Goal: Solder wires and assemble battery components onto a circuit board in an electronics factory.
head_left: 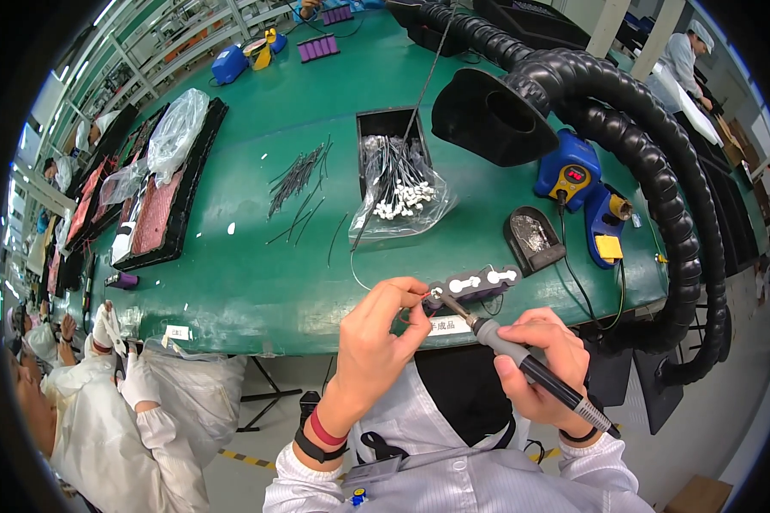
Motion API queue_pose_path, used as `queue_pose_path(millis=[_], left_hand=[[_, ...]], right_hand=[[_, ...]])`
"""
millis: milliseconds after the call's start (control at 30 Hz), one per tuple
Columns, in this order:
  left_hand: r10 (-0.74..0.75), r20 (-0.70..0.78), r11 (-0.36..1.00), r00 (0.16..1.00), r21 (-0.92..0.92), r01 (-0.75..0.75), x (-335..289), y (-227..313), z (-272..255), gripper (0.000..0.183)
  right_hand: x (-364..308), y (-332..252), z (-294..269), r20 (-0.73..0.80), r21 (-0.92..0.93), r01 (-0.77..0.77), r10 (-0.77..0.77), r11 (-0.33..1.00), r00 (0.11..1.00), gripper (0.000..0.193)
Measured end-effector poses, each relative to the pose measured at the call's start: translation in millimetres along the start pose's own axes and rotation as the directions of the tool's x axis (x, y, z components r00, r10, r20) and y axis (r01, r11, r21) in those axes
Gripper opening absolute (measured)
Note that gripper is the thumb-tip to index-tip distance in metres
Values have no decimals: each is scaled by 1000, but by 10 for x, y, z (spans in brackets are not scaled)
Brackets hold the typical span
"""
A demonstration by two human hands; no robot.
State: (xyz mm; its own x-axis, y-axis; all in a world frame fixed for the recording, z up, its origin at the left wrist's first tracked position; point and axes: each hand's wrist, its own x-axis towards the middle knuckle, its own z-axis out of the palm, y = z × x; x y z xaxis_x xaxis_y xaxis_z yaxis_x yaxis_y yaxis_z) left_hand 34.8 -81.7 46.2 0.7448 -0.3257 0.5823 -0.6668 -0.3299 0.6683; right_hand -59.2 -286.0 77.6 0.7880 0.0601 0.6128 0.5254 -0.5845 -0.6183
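Note:
My right hand (546,355) is wrapped round a soldering iron (494,337) with a grey grip and dark handle. The iron's metal tip meets the left end of a dark battery pack (477,286) with white patches along its top, lying near the table's front edge. At that same end, my left hand (375,329) pinches a thin wire, with a bit of red showing at the fingertips. Much of the wire is hidden by the fingers. A pale thin lead curves down behind the left hand from a bundle of wires with white connectors (402,198).
The wires lie in a black bin (391,120) lined with clear plastic. Loose black wires (299,175) are left of it. A black fume hose (496,115), blue soldering station (571,171), iron stand (606,224) and dark tray (535,239) stand right. A gloved co-worker (137,380) sits left.

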Motion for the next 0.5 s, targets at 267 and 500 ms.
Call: queue_pose_path(millis=[267,500], left_hand=[[3,1,1000,1000,-3,-3,7,3,3,20],[10,-1,1000,1000,8,-10,5,-10,0,20]], right_hand=[[-21,21,6,15,-5,-5,5,1000,1000,27],[-15,26,6,15,-3,5,-5,1000,1000,26]])
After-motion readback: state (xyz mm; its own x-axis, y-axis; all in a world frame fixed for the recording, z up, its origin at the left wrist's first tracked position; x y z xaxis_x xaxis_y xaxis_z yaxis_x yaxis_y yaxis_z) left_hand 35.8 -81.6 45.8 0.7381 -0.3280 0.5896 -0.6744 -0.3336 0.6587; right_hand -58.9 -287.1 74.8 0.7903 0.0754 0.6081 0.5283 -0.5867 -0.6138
